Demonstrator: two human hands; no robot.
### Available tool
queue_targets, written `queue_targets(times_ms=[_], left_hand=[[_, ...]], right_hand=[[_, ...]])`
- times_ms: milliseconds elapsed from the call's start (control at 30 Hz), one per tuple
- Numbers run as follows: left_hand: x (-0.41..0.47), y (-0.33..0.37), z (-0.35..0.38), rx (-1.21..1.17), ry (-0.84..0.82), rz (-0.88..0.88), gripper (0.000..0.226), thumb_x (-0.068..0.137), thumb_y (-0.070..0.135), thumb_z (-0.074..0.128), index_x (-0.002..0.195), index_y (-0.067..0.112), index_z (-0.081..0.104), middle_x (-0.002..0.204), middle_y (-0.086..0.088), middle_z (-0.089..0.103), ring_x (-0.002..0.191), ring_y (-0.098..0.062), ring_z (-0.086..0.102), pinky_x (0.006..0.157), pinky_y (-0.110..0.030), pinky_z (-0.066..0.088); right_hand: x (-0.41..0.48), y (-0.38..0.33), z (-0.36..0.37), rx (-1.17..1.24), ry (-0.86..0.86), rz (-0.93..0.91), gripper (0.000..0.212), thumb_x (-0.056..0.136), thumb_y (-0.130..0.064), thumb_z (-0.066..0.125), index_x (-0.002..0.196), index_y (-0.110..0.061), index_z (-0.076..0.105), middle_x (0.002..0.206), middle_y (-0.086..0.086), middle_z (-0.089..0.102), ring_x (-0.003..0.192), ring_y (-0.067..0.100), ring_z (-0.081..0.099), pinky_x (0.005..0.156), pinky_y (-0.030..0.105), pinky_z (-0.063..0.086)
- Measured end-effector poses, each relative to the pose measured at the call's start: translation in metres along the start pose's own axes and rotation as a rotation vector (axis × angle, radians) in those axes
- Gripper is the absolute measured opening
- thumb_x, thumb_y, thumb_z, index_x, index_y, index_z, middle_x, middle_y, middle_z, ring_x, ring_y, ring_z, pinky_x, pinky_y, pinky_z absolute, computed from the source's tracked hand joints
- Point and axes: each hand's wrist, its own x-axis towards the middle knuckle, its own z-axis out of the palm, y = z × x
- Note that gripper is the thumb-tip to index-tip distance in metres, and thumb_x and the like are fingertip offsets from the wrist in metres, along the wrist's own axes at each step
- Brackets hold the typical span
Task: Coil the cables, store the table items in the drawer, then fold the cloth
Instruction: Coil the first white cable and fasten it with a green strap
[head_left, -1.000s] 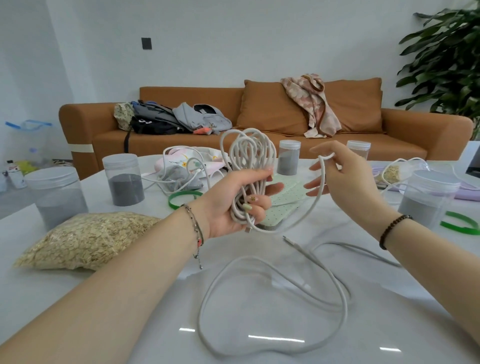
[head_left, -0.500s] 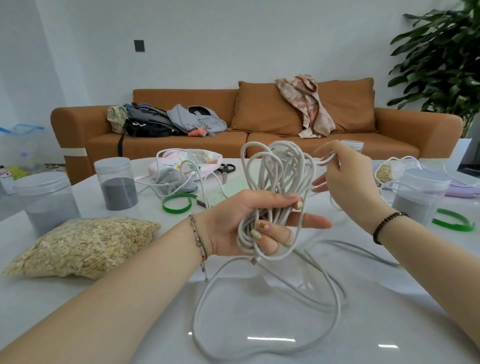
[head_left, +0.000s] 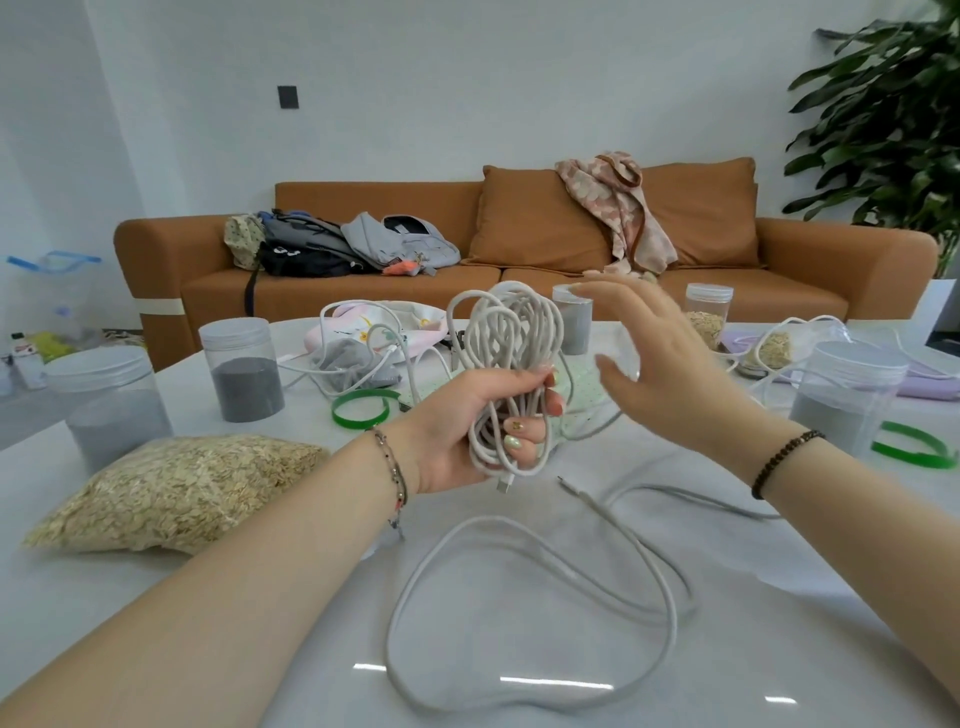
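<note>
Cable (head_left: 511, 353) no longer in right hand (head_left: 670, 374).

White cable (head_left: 511, 374): coiled bundle upright in fist, loose rest looped flat on table w/ plug end.

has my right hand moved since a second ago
Yes. The right hand has released the cable and spread leftward, now overlapping the grey-filled jar.

Table (head_left: 779, 649): white and glossy, under my arms.
My left: bag of oats (head_left: 176, 493); near jar (head_left: 111, 405) and far jar (head_left: 244, 369), both holding grey powder.
Centre: cable (head_left: 673, 623), its slack looped flat.
Behind: green band (head_left: 361, 410), dotted cloth (head_left: 584, 387).
My right: grey-powder jar (head_left: 847, 400).
</note>
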Motion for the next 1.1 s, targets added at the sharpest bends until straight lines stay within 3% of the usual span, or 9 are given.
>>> queue_targets(times_ms=[100, 233, 367, 500, 600, 733, 867, 933, 1100], left_hand=[[0.0, -0.002, 0.001, 0.039, 0.019, -0.029, 0.019, 0.089, 0.023, 0.064, 0.081, 0.006, 0.067, 0.084, -0.005, 0.05, 0.047, -0.006, 0.039, 0.042, -0.016, 0.038], [-0.003, -0.002, 0.011, 0.14, 0.035, -0.083, 0.03, 0.095, 0.026, 0.054, 0.087, 0.0, 0.065, 0.071, -0.004, 0.063, 0.044, -0.004, 0.04, 0.042, -0.013, 0.036], [-0.004, -0.001, 0.015, 0.142, 0.048, -0.069, 0.022, 0.094, 0.025, 0.054, 0.098, 0.004, 0.056, 0.077, -0.005, 0.071, 0.046, -0.004, 0.042, 0.044, -0.014, 0.036], [-0.002, 0.001, 0.008, 0.105, 0.119, -0.025, 0.021, 0.088, 0.025, 0.064, 0.087, 0.005, 0.07, 0.087, -0.004, 0.051, 0.051, -0.008, 0.044, 0.046, -0.017, 0.038], [0.0, 0.001, 0.003, 0.129, 0.192, 0.023, 0.019, 0.084, 0.024, 0.068, 0.094, 0.01, 0.06, 0.078, -0.003, 0.06, 0.055, -0.01, 0.048, 0.048, -0.02, 0.042], [-0.003, 0.003, 0.006, 0.25, 0.234, 0.006, 0.018, 0.088, 0.029, 0.065, 0.087, 0.011, 0.067, 0.078, -0.003, 0.068, 0.066, -0.014, 0.06, 0.065, -0.026, 0.053], [-0.004, 0.004, 0.009, 0.115, 0.232, 0.015, 0.012, 0.09, 0.023, 0.064, 0.09, 0.011, 0.067, 0.083, -0.007, 0.072, 0.091, -0.024, 0.072, 0.099, -0.046, 0.052], [-0.004, 0.003, 0.009, 0.056, 0.203, -0.008, 0.011, 0.088, 0.021, 0.066, 0.087, 0.011, 0.068, 0.08, -0.006, 0.069, 0.083, -0.023, 0.071, 0.093, -0.048, 0.056], [-0.003, 0.001, 0.009, -0.02, 0.065, -0.08, 0.011, 0.092, 0.02, 0.066, 0.089, 0.011, 0.062, 0.075, -0.002, 0.058, 0.069, -0.014, 0.058, 0.069, -0.032, 0.057]], right_hand=[[-0.002, -0.015, 0.009, 0.109, -0.061, -0.041, 0.053, 0.087, -0.013, 0.069, 0.137, -0.015, 0.051, 0.139, 0.0, 0.054, 0.135, 0.015, 0.044, 0.115, 0.028, 0.029], [-0.001, -0.019, 0.007, 0.334, -0.08, 0.097, 0.023, 0.092, -0.014, 0.064, 0.114, -0.017, 0.056, 0.111, -0.008, 0.066, 0.106, 0.011, 0.061, 0.092, 0.019, 0.044], [0.002, -0.015, 0.002, 0.595, -0.033, 0.267, 0.022, 0.093, -0.006, 0.067, 0.107, -0.013, 0.052, 0.091, 0.01, 0.063, 0.08, 0.017, 0.067, 0.075, 0.031, 0.057], [0.001, -0.011, -0.004, 0.719, -0.092, 0.35, 0.027, 0.089, -0.02, 0.075, 0.109, -0.023, 0.057, 0.077, 0.004, 0.052, 0.066, 0.017, 0.05, 0.061, 0.03, 0.044], [0.001, -0.009, -0.007, 0.636, -0.158, 0.296, 0.015, 0.09, -0.032, 0.073, 0.093, -0.018, 0.069, 0.068, -0.003, 0.048, 0.064, 0.011, 0.043, 0.062, 0.024, 0.037], [0.002, -0.009, -0.002, 0.586, -0.074, 0.29, 0.021, 0.086, -0.038, 0.072, 0.084, -0.018, 0.071, 0.063, -0.002, 0.045, 0.06, 0.009, 0.038, 0.059, 0.022, 0.034], [0.001, -0.013, 0.001, 0.585, 0.036, 0.311, 0.023, 0.084, -0.034, 0.074, 0.087, -0.011, 0.074, 0.064, 0.012, 0.047, 0.059, 0.011, 0.038, 0.057, 0.021, 0.035], [0.001, -0.016, 0.001, 0.565, 0.081, 0.325, 0.021, 0.084, -0.032, 0.076, 0.084, -0.011, 0.074, 0.058, 0.01, 0.044, 0.057, 0.014, 0.037, 0.054, 0.023, 0.033], [0.0, -0.019, -0.001, 0.565, 0.113, 0.343, 0.036, 0.081, -0.047, 0.068, 0.073, -0.012, 0.072, 0.052, 0.016, 0.042, 0.05, 0.019, 0.035, 0.05, 0.029, 0.033]])
